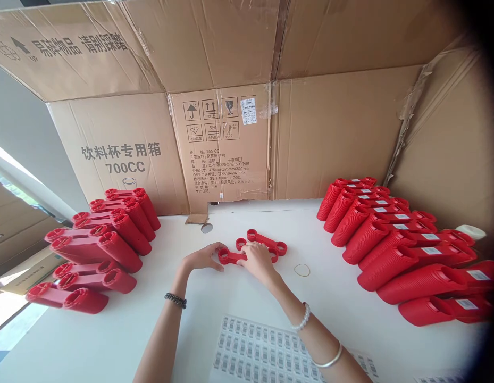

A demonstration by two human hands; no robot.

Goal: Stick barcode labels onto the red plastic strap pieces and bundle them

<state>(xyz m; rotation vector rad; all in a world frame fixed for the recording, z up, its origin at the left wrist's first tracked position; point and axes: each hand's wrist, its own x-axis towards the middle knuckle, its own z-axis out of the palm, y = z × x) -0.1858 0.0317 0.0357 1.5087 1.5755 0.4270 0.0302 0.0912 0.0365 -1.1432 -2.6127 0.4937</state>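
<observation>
Two flat red plastic pieces with ringed ends lie side by side on the white table: a nearer piece [231, 257] and a farther piece [270, 242]. My left hand [202, 258] curls its fingers round the left ring of the nearer piece. My right hand [258, 259] lies palm down over the middle of both pieces, fingers bent onto them. A dark bead bracelet is on my left wrist. My right wrist carries a pearl bracelet and a silver bangle.
Stacks of the same red pieces lie at the left [99, 244]. Labelled stacks lie at the right [406, 244]. A rubber band [301, 270] lies right of my hands. A sheet of barcode labels [250, 351] is at the near edge. Cardboard boxes [223, 143] wall off the back.
</observation>
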